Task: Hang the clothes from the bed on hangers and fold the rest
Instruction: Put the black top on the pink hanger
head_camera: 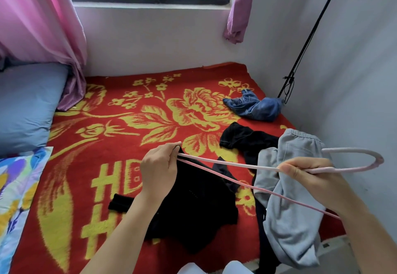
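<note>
While both hands hold the thin pink clothes hanger [326,169] above the red-and-yellow floral blanket [129,123], the left hand [160,169] pinches its shoulder tip and the right hand [305,172] grips its neck beside the hook. Under it lies a crumpled black top [193,213]. Grey sweatpants [290,220], another black garment [242,138] and blue denim jeans [255,106] lie to the right.

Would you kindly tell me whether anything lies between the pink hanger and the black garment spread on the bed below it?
Nothing visible does: the left hand holds one end of the pink hanger right over the black garment. Only the grey sweatpants lie under the hanger's right half, near the right hand.
</note>
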### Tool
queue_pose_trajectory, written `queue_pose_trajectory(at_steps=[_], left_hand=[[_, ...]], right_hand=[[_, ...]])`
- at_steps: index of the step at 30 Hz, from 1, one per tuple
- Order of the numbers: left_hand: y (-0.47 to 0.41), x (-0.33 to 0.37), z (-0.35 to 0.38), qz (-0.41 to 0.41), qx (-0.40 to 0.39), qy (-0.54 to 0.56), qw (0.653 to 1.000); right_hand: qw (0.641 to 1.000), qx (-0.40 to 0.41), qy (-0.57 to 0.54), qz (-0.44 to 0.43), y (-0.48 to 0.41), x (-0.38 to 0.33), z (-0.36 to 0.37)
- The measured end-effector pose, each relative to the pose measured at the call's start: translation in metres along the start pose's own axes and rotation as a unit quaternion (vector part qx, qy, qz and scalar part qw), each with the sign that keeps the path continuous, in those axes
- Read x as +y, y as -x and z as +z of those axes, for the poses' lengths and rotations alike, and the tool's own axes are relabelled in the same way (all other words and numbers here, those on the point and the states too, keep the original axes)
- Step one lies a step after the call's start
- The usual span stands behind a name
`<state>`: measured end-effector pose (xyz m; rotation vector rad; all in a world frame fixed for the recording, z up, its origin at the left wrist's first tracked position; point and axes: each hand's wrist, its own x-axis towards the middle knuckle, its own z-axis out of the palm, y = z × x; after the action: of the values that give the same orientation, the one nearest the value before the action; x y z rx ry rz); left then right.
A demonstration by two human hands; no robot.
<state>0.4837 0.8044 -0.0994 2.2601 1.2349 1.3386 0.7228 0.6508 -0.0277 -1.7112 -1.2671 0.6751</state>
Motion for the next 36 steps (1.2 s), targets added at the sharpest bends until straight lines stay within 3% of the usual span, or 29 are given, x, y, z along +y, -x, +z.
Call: queue_pose_trajectory(at_steps=[5,13,17,19,22,25,26,28,30,32,33,36], left_hand=[[-0.009,0.004,0.006,-0.035,-0.013,0.03,0.999],[-0.017,0.01,0.011,0.141,-0.012,-0.058,0.988],[0.002,0.041,0.035,0.185,-0.076,0.043,0.979],[0.01,0.052,0.047,0.13,-0.125,0.087,0.98],[0.004,0.051,0.053,0.068,-0.208,0.075,0.973],[-0.01,0.029,0.045,0.141,-0.167,0.001,0.976],[-0.014,0.015,0.04,0.117,-0.147,-0.002,0.982],[-0.02,-0.019,0.026,-0.037,-0.15,0.049,0.987],[-0.019,-0.052,0.017,-0.18,-0.217,0.119,0.952],[-0.014,-0.069,0.022,-0.189,-0.326,0.15,0.914],[-0.014,-0.072,0.027,-0.178,-0.343,0.178,0.905],[-0.033,-0.073,0.032,-0.182,-0.272,0.252,0.911]], right_hand=[[0.999,0.032,0.019,-0.012,-0.004,-0.007,-0.028],[1.0,0.012,0.018,-0.007,0.003,0.004,-0.025],[0.997,-0.055,0.032,-0.032,-0.014,0.011,0.005],[0.997,-0.076,0.017,-0.024,-0.026,0.023,0.027],[0.997,-0.033,-0.062,0.038,-0.036,0.049,0.047],[0.968,0.033,-0.215,0.123,-0.035,0.083,0.043],[0.954,0.045,-0.26,0.144,-0.034,0.092,0.04],[0.931,0.064,-0.327,0.152,-0.036,0.101,0.034],[0.913,0.079,-0.375,0.141,-0.043,0.1,0.028],[0.903,0.084,-0.402,0.126,-0.053,0.094,0.023],[0.901,0.087,-0.407,0.12,-0.059,0.091,0.022],[0.898,0.092,-0.419,0.101,-0.072,0.084,0.016]])
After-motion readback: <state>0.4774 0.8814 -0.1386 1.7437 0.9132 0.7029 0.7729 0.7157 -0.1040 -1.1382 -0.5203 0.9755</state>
